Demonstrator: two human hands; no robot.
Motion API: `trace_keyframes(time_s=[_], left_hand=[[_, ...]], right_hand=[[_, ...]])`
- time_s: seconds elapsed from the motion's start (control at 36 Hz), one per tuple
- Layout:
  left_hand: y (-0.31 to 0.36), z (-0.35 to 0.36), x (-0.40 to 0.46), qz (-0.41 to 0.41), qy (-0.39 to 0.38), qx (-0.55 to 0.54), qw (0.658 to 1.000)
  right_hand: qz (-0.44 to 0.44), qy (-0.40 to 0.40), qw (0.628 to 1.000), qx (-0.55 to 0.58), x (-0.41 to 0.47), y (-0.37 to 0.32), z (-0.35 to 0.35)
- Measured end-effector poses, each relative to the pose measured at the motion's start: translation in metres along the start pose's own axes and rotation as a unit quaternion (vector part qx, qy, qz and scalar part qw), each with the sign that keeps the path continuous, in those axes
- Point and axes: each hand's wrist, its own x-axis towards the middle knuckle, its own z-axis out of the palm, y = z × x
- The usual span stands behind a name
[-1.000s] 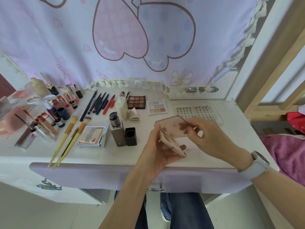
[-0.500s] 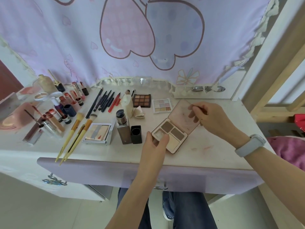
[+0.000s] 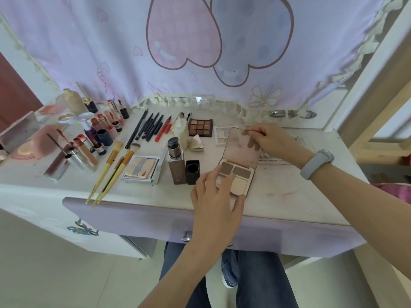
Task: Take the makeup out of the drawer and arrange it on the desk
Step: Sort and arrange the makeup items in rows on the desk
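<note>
- Lying open on the counter (image 3: 289,203), near its front edge, is a four-pan contour palette (image 3: 238,174), its translucent pink lid tipped back and its pans of brown and cream facing up.
- The left hand (image 3: 216,196) rests over the palette's near left corner, fingers spread loosely across the pans and thumb at the front right edge; it steadies the base rather than clenching it.
- The right hand (image 3: 270,138) pinches the far edge of the lid between thumb and fingertips, with a grey wristband (image 3: 317,163) on that wrist.
- Just left of the palette stand a brown pump bottle (image 3: 176,165) and a small black cap (image 3: 192,172), upright and side by side.
- Further left lies a white-framed compact (image 3: 142,168), open, and beside it three yellow-handled brushes (image 3: 106,172) whose handle ends overhang the counter's front edge.
- Behind the palette sit a dark nine-pan eyeshadow palette (image 3: 200,127) and a pale eyeshadow palette (image 3: 223,135), the latter partly hidden by the lid.
- A row of dark pencils (image 3: 149,127) and a red pencil (image 3: 163,128) lie slanted toward the back.
- Lip glosses and small tubes (image 3: 93,138) crowd the far left.
- A lilac curtain (image 3: 200,52) printed with hearts hangs behind.
- Below the counter's front edge a drawer front (image 3: 200,223) shows.
</note>
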Motion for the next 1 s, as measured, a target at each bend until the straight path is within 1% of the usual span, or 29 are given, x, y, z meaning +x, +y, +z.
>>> trace_keyframes(time_s=[0.08, 0.17, 0.28, 0.42, 0.47, 0.61, 0.69, 0.78, 0.86, 1.0], left_hand=[[-0.008, 0.007, -0.002, 0.087, 0.043, 0.056, 0.994], [-0.017, 0.013, -0.004, 0.138, 0.067, 0.074, 0.985], [-0.025, 0.019, -0.006, 0.170, 0.089, 0.069, 0.979], [-0.029, 0.027, -0.011, 0.196, 0.087, 0.076, 0.974], [-0.031, 0.031, -0.012, 0.203, 0.085, 0.082, 0.972], [-0.035, 0.035, -0.013, 0.214, 0.077, 0.092, 0.969], [-0.036, 0.037, -0.014, 0.221, 0.068, 0.113, 0.966], [-0.039, 0.037, -0.014, 0.228, 0.070, 0.128, 0.963], [-0.039, 0.038, -0.015, 0.228, 0.078, 0.128, 0.962], [-0.039, 0.039, -0.015, 0.223, 0.086, 0.127, 0.963]], right_hand=[[-0.002, -0.014, 1.000, -0.001, 0.003, -0.003, 0.001], [-0.009, -0.019, 1.000, 0.005, 0.005, -0.005, 0.004], [-0.035, -0.004, 0.999, 0.026, 0.002, -0.005, 0.008], [-0.052, -0.001, 0.998, 0.036, -0.001, -0.007, 0.013], [-0.050, 0.014, 0.998, 0.030, -0.003, -0.007, 0.012], [-0.057, 0.084, 0.995, -0.021, -0.019, 0.009, 0.000], [-0.075, 0.111, 0.985, -0.109, -0.038, 0.032, -0.007], [-0.094, 0.101, 0.967, -0.213, -0.058, 0.054, -0.009], [-0.090, 0.070, 0.952, -0.284, -0.079, 0.071, -0.010], [-0.086, 0.032, 0.946, -0.309, -0.104, 0.073, -0.013]])
